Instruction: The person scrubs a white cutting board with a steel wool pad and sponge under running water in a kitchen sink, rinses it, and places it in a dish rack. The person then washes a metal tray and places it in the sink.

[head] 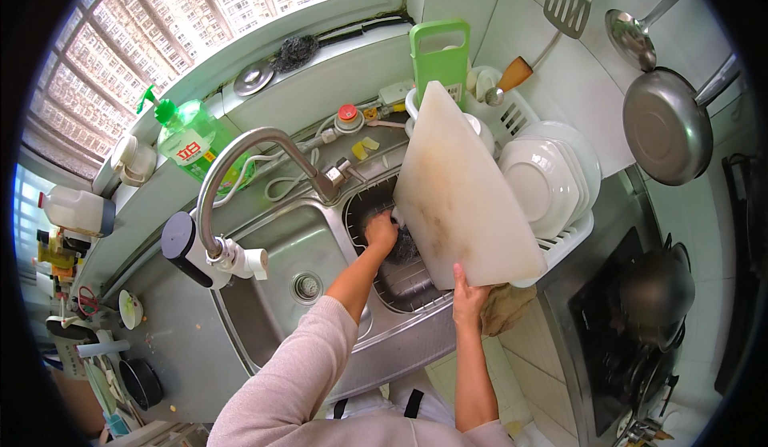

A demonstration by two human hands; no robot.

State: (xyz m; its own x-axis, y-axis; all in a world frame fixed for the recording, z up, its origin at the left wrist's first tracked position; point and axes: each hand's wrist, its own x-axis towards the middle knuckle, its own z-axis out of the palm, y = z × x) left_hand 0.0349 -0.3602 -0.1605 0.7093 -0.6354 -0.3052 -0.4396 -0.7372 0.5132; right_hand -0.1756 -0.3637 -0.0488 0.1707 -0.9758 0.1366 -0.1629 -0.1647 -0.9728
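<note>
A large white plastic cutting board [459,207] with brownish stains stands tilted over the right sink basin, and my right hand [469,297] grips its near lower edge, thumb on the face. My left hand [381,231] reaches into the wire basket [408,285] in that basin. Its fingers are bent and partly hidden, so whether they hold anything cannot be told. Just beside them lies a dark scouring ball [403,248]. To the left is the bare steel basin [282,255], with the curved faucet [240,141] arching over it.
White plates [540,177] stand in a white dish rack [567,237] right of the board, with a green cutting board [441,57] behind. A soap bottle [192,141] is by the window. Pans and utensils hang at right, above a stove [606,327].
</note>
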